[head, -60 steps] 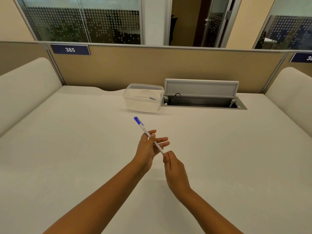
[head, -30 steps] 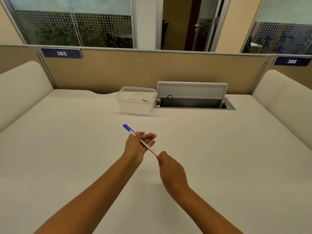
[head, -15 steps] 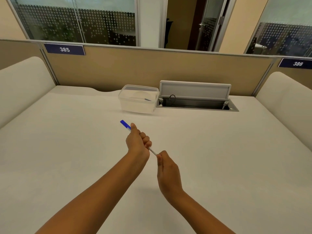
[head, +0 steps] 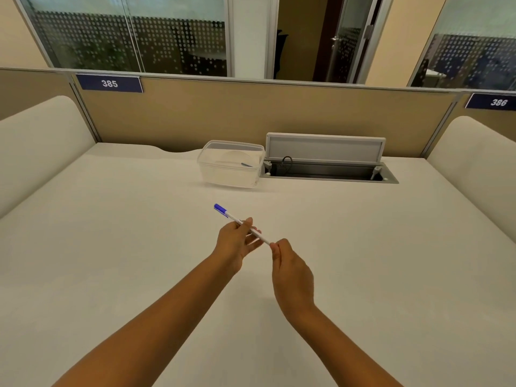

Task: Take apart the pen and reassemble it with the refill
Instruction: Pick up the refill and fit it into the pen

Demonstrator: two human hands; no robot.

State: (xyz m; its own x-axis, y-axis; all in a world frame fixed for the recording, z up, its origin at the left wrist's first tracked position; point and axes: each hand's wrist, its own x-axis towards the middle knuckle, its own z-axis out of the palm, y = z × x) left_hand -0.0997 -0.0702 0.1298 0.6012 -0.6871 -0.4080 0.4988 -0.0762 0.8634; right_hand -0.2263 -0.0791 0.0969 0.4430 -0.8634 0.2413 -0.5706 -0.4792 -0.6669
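Both hands hold a white pen (head: 242, 224) in the air above the middle of the cream desk (head: 111, 247). The pen lies at a slant, its blue cap (head: 220, 209) pointing toward the far left and its other end toward the near right. The left hand (head: 236, 244) has the barrel pinched between the thumb on top and the fingers underneath, around the pen's midpoint, with the capped half sticking out beyond the hand. The right hand (head: 291, 270) has its fingers curled and pinches the near end of the pen with thumb and forefinger; what exactly sits between those fingertips is too small to tell.

Toward the desk's far edge stands a clear plastic container (head: 231, 164), with a small blue-tipped item inside that is too small to identify. Just beside it on the right is a recessed cable tray (head: 328, 172) with its grey lid (head: 325, 148) raised upright. Behind the desk runs a tan partition carrying a blue label reading 385 (head: 109, 83).
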